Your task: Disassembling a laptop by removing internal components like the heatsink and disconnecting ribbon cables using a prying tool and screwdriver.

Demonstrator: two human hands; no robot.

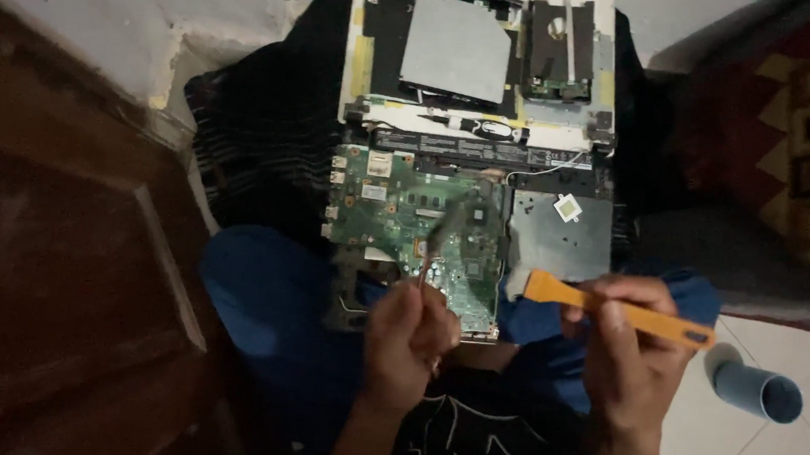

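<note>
Left hand (404, 338): fingers closed around a thin, blurred tool (424, 263) — its kind cannot be told; its tip lies over the lower edge of the circuit board.
Right hand (627, 354): fingers clenched around the orange plastic pry tool (614, 307), gripped near the handle end with the hole; the flat blade points up and left, toward the board's lower right corner.
Circuit board (415, 227): green, rests in the lower half of the opened laptop, on the person's lap, just above both hands.
Laptop chassis (479, 68): white-rimmed, cover off — a grey metal plate (453, 46) at upper centre, a smaller drive bay (560, 52) to its right.
Dark metal panel (560, 235): just right of the board, carrying a small pale square sticker (567, 208).
Lap: blue trousers (266, 296) under the board; black shirt with white line print at bottom centre.
Surroundings: brown wooden door (63, 283) at left; patterned rug (804, 158) at right; pale blue cup (755, 388) lying on the white tile floor near the right hand, apart from it.
Lighting: dim; motion blur over the left hand's tool.
</note>
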